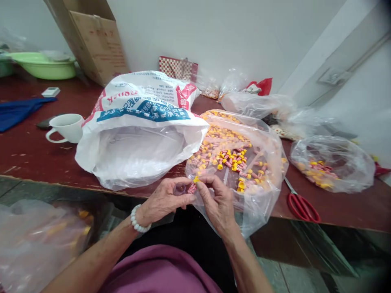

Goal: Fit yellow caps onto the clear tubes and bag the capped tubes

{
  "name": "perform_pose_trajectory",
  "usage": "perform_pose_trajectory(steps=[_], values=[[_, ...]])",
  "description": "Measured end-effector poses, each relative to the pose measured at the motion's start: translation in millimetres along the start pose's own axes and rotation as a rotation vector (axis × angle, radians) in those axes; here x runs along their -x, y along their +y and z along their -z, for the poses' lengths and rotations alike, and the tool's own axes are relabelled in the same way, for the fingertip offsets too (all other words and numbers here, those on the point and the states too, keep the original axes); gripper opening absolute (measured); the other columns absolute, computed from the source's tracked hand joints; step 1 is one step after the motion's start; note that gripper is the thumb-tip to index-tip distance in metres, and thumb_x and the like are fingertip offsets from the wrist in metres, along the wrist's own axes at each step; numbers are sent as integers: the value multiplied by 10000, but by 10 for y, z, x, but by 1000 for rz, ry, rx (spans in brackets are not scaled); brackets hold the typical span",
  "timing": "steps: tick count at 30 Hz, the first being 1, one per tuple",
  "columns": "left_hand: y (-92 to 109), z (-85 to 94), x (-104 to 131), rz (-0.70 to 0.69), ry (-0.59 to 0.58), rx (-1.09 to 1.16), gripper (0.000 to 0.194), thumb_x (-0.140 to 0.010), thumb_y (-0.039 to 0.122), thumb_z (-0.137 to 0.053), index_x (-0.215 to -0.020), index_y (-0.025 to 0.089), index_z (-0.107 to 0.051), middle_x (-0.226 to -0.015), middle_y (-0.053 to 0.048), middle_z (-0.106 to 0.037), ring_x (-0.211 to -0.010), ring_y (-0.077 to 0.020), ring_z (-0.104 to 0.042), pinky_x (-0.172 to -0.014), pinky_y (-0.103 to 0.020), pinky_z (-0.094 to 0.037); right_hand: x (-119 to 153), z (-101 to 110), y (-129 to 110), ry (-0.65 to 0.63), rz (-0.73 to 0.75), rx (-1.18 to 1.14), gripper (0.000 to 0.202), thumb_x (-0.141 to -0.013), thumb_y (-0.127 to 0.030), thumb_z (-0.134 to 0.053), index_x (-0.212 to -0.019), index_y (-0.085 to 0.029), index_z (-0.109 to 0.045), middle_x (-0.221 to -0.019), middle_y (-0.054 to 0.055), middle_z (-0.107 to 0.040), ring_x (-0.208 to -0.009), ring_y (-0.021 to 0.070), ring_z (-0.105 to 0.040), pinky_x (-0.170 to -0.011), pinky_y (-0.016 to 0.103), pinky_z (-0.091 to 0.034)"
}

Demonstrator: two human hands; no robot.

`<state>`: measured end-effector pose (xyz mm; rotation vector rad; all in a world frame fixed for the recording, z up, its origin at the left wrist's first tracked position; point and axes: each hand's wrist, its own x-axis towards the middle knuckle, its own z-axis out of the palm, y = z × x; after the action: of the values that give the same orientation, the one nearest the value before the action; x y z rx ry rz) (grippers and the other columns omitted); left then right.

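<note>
In front of my lap, my left hand pinches a small red-and-white striped piece between thumb and fingers. A clear round rim shows inside the same hand; what it belongs to is hidden. The fingertips of my right hand are closed on the yellow end of that piece. Just beyond the hands lies an open clear plastic bag with many similar yellow-ended pieces in it. To its left, a large white printed sack lies with its mouth facing me.
Red-handled scissors lie at the table's front edge, right of the bag. Another clear bag with such pieces sits farther right. A white mug, a cardboard box and a green basin stand on the left.
</note>
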<state>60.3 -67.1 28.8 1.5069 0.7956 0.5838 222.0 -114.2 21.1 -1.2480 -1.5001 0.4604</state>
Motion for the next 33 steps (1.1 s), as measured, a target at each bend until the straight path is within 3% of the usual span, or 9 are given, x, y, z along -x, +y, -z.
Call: perform_pose_trajectory(steps=[4, 7, 11, 13, 17, 21, 27, 30, 33], values=[[-128, -24, -13, 50, 64, 132, 369, -762, 377, -645, -1051, 148, -625, -619, 12, -543, -473, -72, -441, -382, -171, -264, 50, -48, -70, -118, 86, 84, 173, -849, -282, -572, -1014, -234, -583, -1207, 70, -559, -1162, 208, -479, -1007, 402, -360], [-200, -14, -36, 59, 114, 182, 318, -753, 363, -662, -992, 155, -628, -653, 11, -549, -484, -67, -448, -397, -175, -272, 22, -49, 16, -177, 50, 15, 229, -834, -331, -586, -1042, -237, -566, -1239, 68, -537, -1159, 202, -488, -997, 379, -377], [-198, 37, -83, 53, 153, 182, 343, -747, 387, -672, -1012, 178, -612, -754, -5, -584, -535, -82, -494, -393, -170, -278, -190, 158, 466, 56, -199, 237, 273, -932, -312, -329, -1064, -205, -544, -1050, 66, -608, -938, 167, -577, -823, 311, -458], [-192, 51, -105, 63, 168, 167, 348, -748, 388, -673, -1022, 185, -604, -828, -19, -612, -569, -84, -507, -408, -164, -292, -336, 283, 762, 162, -284, 489, 245, -888, -281, -378, -1000, -158, -558, -980, 98, -608, -915, 199, -558, -825, 342, -435], [-195, 17, -138, 43, 161, 171, 357, -746, 355, -682, -1047, 184, -596, -868, -29, -647, -650, -95, -537, -490, -163, -368, -539, 351, 1198, 133, -330, 610, 200, -755, -249, -550, -919, -137, -571, -986, 139, -583, -964, 249, -507, -872, 387, -380], [-192, -13, -158, 1, 155, 137, 332, -748, 290, -667, -1048, 155, -626, -943, -56, -665, -787, -139, -587, -660, -220, -465, -600, 332, 1330, 144, -375, 628, 156, -767, -225, -515, -880, -142, -583, -908, 131, -595, -935, 255, -519, -853, 393, -375], [-250, -10, -174, -18, 154, 28, 305, -745, 251, -621, -1026, 136, -658, -959, -71, -676, -868, -192, -601, -780, -294, -486, -425, 440, 849, 178, -359, 449, 285, -866, -297, -415, -1041, -134, -569, -905, 97, -636, -812, 205, -583, -741, 352, -460], [-254, -63, -186, -39, 166, -69, 304, -738, 261, -614, -1013, 147, -670, -924, -61, -679, -869, -207, -595, -787, -305, -483, -242, 356, 336, -3, -177, 114, 243, -894, -314, -459, -1075, -211, -584, -1005, 54, -637, -879, 174, -602, -770, 324, -489], [-211, -126, -184, -80, 164, -198, 277, -748, 259, -595, -992, 154, -674, -879, -43, -679, -818, -193, -590, -742, -277, -463, -127, 209, -51, -154, 33, 24, 237, -900, -219, -464, -1092, -243, -600, -1087, 56, -612, -1024, 179, -572, -886, 344, -467]])
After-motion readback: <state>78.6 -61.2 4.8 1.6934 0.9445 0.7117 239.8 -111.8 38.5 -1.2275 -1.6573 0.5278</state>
